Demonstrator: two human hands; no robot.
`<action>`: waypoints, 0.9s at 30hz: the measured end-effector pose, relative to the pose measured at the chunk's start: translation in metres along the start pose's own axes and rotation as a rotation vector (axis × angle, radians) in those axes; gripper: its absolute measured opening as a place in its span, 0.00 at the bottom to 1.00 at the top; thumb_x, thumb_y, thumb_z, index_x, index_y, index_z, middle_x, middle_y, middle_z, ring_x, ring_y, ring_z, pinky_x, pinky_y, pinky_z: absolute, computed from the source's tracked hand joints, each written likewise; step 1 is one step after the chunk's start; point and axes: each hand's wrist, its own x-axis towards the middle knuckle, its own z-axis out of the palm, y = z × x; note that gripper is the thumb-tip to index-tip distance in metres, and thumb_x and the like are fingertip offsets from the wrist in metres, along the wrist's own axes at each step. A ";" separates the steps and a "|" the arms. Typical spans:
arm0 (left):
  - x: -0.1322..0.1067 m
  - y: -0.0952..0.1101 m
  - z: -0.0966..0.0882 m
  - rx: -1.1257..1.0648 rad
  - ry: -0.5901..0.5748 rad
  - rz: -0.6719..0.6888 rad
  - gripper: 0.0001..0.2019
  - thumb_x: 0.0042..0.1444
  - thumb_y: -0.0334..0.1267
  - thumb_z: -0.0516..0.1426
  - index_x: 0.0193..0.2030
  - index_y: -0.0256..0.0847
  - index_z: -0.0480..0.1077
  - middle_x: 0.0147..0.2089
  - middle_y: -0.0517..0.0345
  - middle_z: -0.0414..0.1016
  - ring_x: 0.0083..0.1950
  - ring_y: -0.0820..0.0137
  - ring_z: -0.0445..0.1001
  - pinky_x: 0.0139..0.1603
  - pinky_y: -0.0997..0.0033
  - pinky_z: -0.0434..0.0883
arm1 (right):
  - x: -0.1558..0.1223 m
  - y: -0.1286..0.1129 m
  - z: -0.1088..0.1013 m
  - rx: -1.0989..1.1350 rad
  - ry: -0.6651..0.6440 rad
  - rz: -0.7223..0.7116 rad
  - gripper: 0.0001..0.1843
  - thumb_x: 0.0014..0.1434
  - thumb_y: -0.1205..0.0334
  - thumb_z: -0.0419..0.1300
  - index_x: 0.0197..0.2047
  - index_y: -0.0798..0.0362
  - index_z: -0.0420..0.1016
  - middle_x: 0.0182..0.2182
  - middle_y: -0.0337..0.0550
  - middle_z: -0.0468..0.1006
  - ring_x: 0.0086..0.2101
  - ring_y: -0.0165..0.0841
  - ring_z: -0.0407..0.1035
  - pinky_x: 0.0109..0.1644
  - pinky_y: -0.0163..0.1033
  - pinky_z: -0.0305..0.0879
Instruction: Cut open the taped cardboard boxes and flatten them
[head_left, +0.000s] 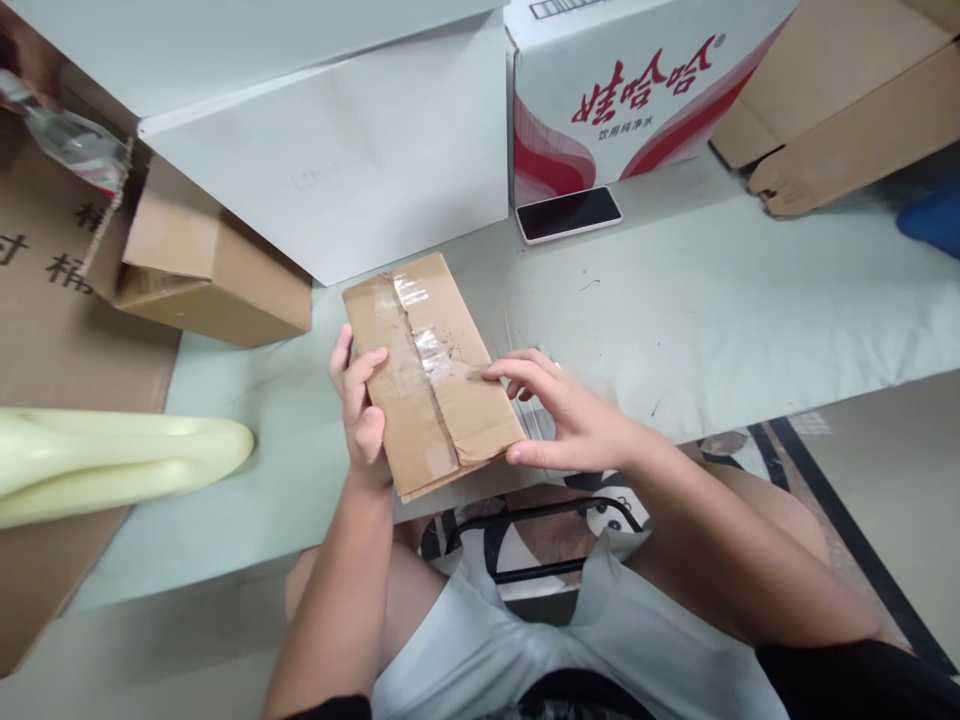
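Note:
A flattish brown cardboard box (420,380) is tilted above the near part of the table, with shiny clear tape along its top seam. My left hand (362,415) grips its left side, fingertips on the upper face. At the opposite side, my right hand (566,415) touches the box with index finger and thumb near the lower right corner; its other fingers curl beneath. Clear plastic (541,415) lies on the table just behind the right hand, partly hidden by it. The underside of the box is out of sight.
A phone (570,215) lies before a red-and-white carton (630,110). White boxes (337,160) line the back. An open cardboard box (225,270) and pale yellow smooth object (127,460) stand left. Another person's hand (34,55) is by a plastic bottle (71,145).

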 end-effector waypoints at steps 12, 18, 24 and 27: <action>-0.001 -0.002 -0.002 -0.014 -0.029 0.027 0.24 0.65 0.59 0.48 0.58 0.52 0.72 0.75 0.57 0.56 0.79 0.51 0.50 0.77 0.48 0.53 | 0.000 -0.001 0.001 -0.014 0.006 0.011 0.39 0.58 0.34 0.64 0.66 0.42 0.61 0.57 0.52 0.68 0.50 0.42 0.68 0.56 0.55 0.73; 0.000 -0.006 -0.004 -0.040 -0.002 -0.001 0.23 0.62 0.58 0.51 0.54 0.50 0.74 0.75 0.57 0.59 0.77 0.51 0.54 0.75 0.49 0.58 | -0.001 0.000 -0.003 -0.030 -0.038 -0.013 0.40 0.61 0.34 0.60 0.69 0.43 0.58 0.60 0.54 0.68 0.53 0.43 0.69 0.57 0.57 0.72; 0.012 -0.004 -0.002 -0.341 0.341 -0.332 0.16 0.53 0.47 0.56 0.46 0.48 0.77 0.54 0.57 0.78 0.62 0.58 0.71 0.64 0.59 0.71 | -0.004 0.001 -0.002 -0.162 -0.071 0.184 0.32 0.70 0.41 0.51 0.71 0.48 0.57 0.64 0.58 0.68 0.59 0.47 0.70 0.60 0.61 0.71; 0.021 0.004 -0.005 -0.507 0.455 -0.421 0.13 0.50 0.44 0.57 0.42 0.49 0.77 0.48 0.58 0.80 0.59 0.58 0.74 0.59 0.59 0.74 | -0.003 -0.001 0.001 -0.222 -0.154 0.241 0.30 0.70 0.45 0.52 0.69 0.51 0.60 0.67 0.58 0.66 0.64 0.49 0.67 0.65 0.62 0.67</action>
